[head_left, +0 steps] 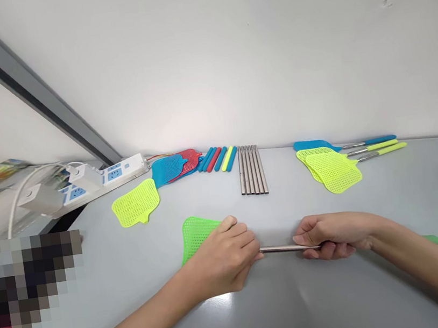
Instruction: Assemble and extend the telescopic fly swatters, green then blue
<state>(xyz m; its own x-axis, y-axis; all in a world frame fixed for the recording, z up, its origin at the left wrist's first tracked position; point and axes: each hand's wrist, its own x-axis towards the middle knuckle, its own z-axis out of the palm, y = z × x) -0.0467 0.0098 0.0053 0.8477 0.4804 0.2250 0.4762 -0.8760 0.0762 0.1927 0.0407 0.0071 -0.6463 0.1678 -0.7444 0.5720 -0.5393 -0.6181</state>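
Observation:
My left hand [231, 252] is closed round the neck of a green fly swatter head [197, 236], whose perforated panel sticks out to the left behind the fist. From the same fist a thin metal rod [282, 248] runs level to the right. My right hand [329, 235] pinches this rod between thumb and fingers, palm partly turned up. The joint between head and rod is hidden by my left fingers. Beyond my right forearm, the tip of a green handle grip [432, 239] shows on the table.
Along the wall lie a yellow swatter head [137, 202], blue [168, 169] and red heads [191, 160], several coloured grips [218, 159] and several metal rods [251, 170]. Finished swatters [336, 169] rest at right. A power strip [124, 171] with plugs and a cable sits left.

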